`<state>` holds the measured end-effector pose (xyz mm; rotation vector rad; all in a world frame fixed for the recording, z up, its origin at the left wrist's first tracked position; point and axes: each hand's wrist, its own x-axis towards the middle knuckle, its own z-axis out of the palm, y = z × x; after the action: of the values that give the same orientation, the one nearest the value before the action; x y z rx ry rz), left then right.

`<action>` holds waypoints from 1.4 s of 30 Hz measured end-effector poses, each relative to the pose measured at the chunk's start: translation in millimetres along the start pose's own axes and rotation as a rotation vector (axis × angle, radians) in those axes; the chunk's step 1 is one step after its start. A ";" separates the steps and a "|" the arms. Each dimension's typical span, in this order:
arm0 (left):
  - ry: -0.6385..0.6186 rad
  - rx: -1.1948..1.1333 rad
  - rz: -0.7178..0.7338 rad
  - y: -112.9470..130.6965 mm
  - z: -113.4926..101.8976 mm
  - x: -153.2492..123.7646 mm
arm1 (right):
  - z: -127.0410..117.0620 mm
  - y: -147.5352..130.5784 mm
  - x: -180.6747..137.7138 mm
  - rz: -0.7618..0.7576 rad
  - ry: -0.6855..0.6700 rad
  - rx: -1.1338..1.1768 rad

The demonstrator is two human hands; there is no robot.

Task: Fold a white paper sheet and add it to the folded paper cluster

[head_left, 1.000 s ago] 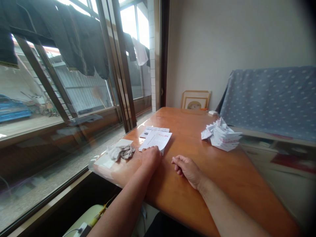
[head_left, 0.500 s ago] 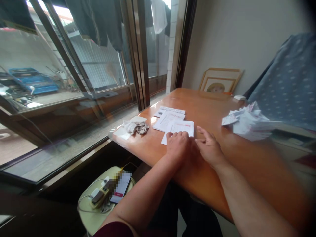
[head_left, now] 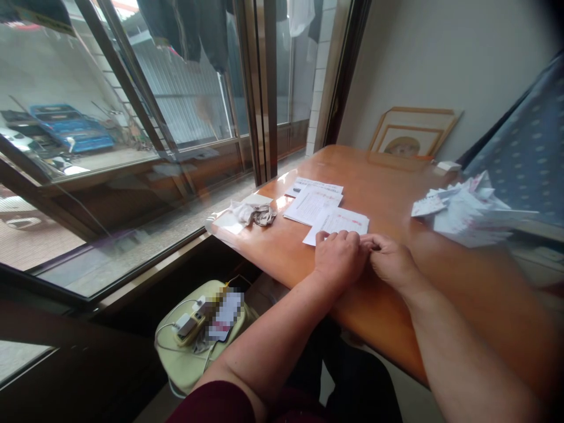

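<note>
A stack of white printed sheets (head_left: 343, 221) with red marks lies on the wooden table in front of me. My left hand (head_left: 341, 254) is closed over the near edge of the top sheet, its fingers curled and pressed down on the paper. My right hand (head_left: 388, 257) is beside it at the sheet's right near corner, touching the left hand, with its fingers curled together; whatever lies between them is hidden. Just beyond is another pile of printed sheets (head_left: 311, 205), and behind that a further printed paper (head_left: 321, 187).
Crumpled cloth or gloves (head_left: 263, 215) lie at the table's (head_left: 379, 176) left edge. A loose heap of folded papers (head_left: 467, 214) is at right. A stool (head_left: 176, 364) below left bears a power strip (head_left: 191, 329) and a phone (head_left: 225, 317). Picture frames (head_left: 409, 111) lean on the wall.
My right hand has moved in to the left hand and its fingers have closed; before, they were apart from it. The view has shifted slightly.
</note>
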<state>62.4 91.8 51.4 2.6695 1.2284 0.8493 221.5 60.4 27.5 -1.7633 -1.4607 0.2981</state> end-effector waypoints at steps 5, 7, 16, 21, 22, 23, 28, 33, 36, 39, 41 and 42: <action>0.024 -0.004 0.032 -2.2 -2.8 -2.0 | -1.8 6.0 0.3 0.133 0.027 0.034; 0.012 0.003 0.023 -4.4 -2.0 -1.6 | -1.0 7.6 0.4 0.128 0.029 0.049; -0.051 0.020 -0.014 -8.7 -1.5 1.2 | 4.1 6.1 0.0 0.178 0.147 0.169; -0.050 0.014 0.004 -8.9 -5.8 1.2 | -1.3 -5.3 -1.4 0.327 0.127 0.340; -0.043 0.011 0.020 -8.7 -6.9 1.0 | -3.1 -8.3 -1.8 0.355 0.112 0.386; -0.033 0.006 0.041 -8.4 -8.0 0.8 | -5.1 -11.3 -2.3 0.379 0.097 0.436; -0.013 -0.020 0.128 -6.3 -11.5 -1.4 | -11.3 -18.6 -3.3 0.489 0.020 0.644; 0.032 -0.054 0.038 -6.9 -8.2 -2.7 | -10.3 -11.5 -0.4 0.500 0.042 0.793; 0.123 -0.123 -0.123 -13.2 -2.5 -1.3 | -10.7 -6.2 3.4 0.550 0.120 0.892; 0.246 -0.273 -0.265 -24.6 4.8 2.6 | -12.0 -4.4 6.6 0.563 0.164 0.986; 0.302 -0.424 -0.345 -33.3 9.8 6.6 | -12.1 -4.9 7.9 0.561 0.168 1.010; 0.308 -0.524 -0.393 -37.4 11.9 8.7 | -11.9 -5.4 8.3 0.560 0.166 1.012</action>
<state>47.8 125.1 34.2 1.8627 1.2988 1.3185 227.7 62.8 41.6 -1.2363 -0.4699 0.9566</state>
